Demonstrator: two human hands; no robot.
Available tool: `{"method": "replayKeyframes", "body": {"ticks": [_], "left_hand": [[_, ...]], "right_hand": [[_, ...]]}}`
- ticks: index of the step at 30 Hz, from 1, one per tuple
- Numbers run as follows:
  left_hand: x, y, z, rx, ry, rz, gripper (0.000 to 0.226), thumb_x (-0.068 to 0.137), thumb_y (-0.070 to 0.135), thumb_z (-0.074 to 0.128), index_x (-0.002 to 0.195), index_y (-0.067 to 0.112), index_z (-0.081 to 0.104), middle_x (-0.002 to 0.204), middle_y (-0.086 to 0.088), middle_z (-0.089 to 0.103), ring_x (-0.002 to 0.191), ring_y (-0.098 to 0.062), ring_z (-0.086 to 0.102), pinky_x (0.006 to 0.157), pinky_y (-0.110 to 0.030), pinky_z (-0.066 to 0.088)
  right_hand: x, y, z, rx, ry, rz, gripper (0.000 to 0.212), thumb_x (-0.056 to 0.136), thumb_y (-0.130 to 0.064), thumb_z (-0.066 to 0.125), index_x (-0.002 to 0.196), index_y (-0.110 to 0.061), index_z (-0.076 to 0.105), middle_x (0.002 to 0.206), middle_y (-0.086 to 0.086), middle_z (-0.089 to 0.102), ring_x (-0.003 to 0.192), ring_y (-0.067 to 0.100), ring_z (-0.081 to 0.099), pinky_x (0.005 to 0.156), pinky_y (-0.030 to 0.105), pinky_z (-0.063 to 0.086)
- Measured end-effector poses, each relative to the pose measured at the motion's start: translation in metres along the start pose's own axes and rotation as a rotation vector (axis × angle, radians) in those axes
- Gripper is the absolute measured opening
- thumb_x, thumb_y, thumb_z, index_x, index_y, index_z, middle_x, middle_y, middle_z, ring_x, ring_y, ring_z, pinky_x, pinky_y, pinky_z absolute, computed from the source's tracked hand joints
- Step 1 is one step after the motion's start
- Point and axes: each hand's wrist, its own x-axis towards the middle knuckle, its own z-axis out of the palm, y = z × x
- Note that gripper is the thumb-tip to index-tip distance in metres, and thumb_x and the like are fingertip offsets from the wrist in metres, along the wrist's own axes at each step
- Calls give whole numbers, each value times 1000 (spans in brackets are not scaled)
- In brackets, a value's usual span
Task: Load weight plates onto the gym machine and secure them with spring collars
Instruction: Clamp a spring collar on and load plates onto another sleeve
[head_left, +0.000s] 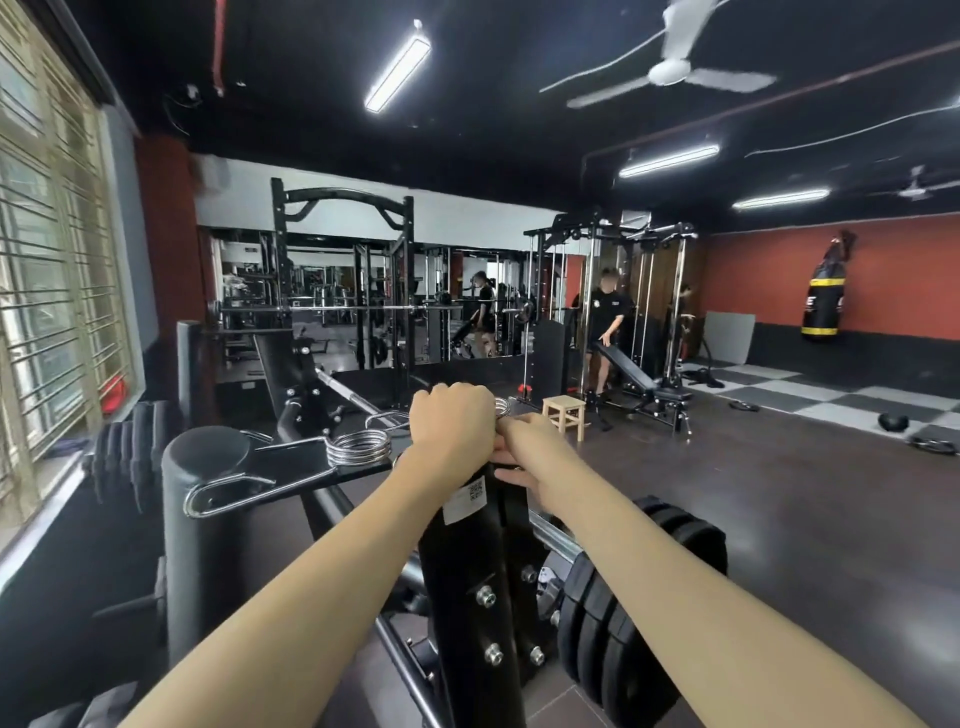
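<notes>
My left hand (452, 423) is a fist at the top of the black machine upright (467, 571). It grips a chrome spring collar (502, 406), whose coil shows just right of the knuckles. My right hand (522, 447) meets it from the right, thumb and fingertips at that collar, with the lower fingers against the upright. A second spring collar (358, 447) lies loose on the black ledge to the left, its long handles pointing toward me. Several black weight plates (639, 623) sit on the chrome sleeve (550, 540) at the lower right.
A black padded roller (208, 467) stands close on the left, with a stack of plates (130, 452) by the window beyond it. Ahead are a wooden stool (566, 415), an incline bench (639, 384) with a person at it, and loose plates (935, 444) on the floor at the right.
</notes>
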Motion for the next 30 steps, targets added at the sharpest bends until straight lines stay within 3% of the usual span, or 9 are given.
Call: {"method": "replayKeyframes", "body": {"ticks": [4, 7, 10, 15, 18, 23, 26, 28, 30], "left_hand": [[10, 24, -5, -171, 175, 96, 19, 97, 25, 57, 106, 22, 73, 106, 1, 67, 95, -26, 66, 78, -35, 46], [9, 42, -25, -701, 301, 77, 23, 100, 34, 59, 109, 18, 73, 108, 1, 68, 95, -19, 67, 85, -41, 54], [-2, 63, -41, -1338, 233, 70, 20, 100, 30, 60, 101, 15, 73, 100, -2, 73, 94, -17, 68, 92, -37, 54], [-35, 115, -45, -1893, 10, -4, 17, 101, 26, 59, 103, 17, 73, 104, -5, 72, 98, -18, 64, 95, -31, 54], [-55, 148, -48, -1967, 23, -113, 17, 99, 25, 61, 105, 15, 73, 109, -9, 73, 104, -23, 65, 100, -35, 53], [-108, 221, -66, -1941, 48, -168, 16, 98, 26, 61, 103, 17, 72, 104, -7, 76, 88, -16, 71, 75, -27, 57], [-136, 261, -79, -1856, 144, -227, 33, 100, 41, 52, 109, 14, 67, 100, -1, 76, 83, -12, 69, 82, -31, 56], [-149, 281, -87, -1845, 183, -313, 44, 98, 51, 49, 119, 14, 60, 108, -1, 72, 95, -14, 68, 89, -34, 55], [-162, 301, -93, -1874, 102, -387, 53, 96, 57, 48, 127, 15, 56, 124, -8, 68, 112, -24, 65, 98, -39, 53]], "right_hand": [[-7, -1, -30, 191, 38, -45, 48, 100, -23, 56, 145, -16, 42, 136, 1, 57, 117, 16, 59, 94, 38, 56], [-20, 1, -63, 138, 8, -162, 88, 92, -53, 65, 160, -31, 14, 156, -10, 34, 134, 12, 41, 116, 47, 38], [-44, 2, -97, -62, 25, -286, 134, 56, -87, 70, 158, -42, -5, 167, -6, 19, 151, 16, 25, 123, 52, 21], [-88, 13, -148, -440, 20, -336, 154, 47, -88, 69, 158, -28, -19, 170, -4, -10, 156, 16, -3, 126, 54, 11], [-110, 21, -172, -555, 78, -355, 150, 58, -76, 78, 159, -18, -17, 170, 1, -6, 156, 20, -2, 126, 51, 12], [-152, 43, -243, -540, 3, -392, 119, 69, -61, 75, 161, -21, 10, 162, 2, 23, 152, 25, 21, 121, 48, 26], [-186, 51, -295, -207, -359, -317, 72, 77, -49, 69, 141, -25, 46, 123, 1, 55, 115, 17, 54, 99, 31, 42], [-207, 59, -327, 131, -636, -178, 67, 75, -50, 67, 130, -13, 53, 111, 8, 54, 99, 22, 53, 88, 34, 42], [-224, 69, -350, 397, -832, -32, 72, 77, -50, 67, 133, -9, 52, 117, 13, 54, 103, 27, 54, 86, 38, 44]]}}
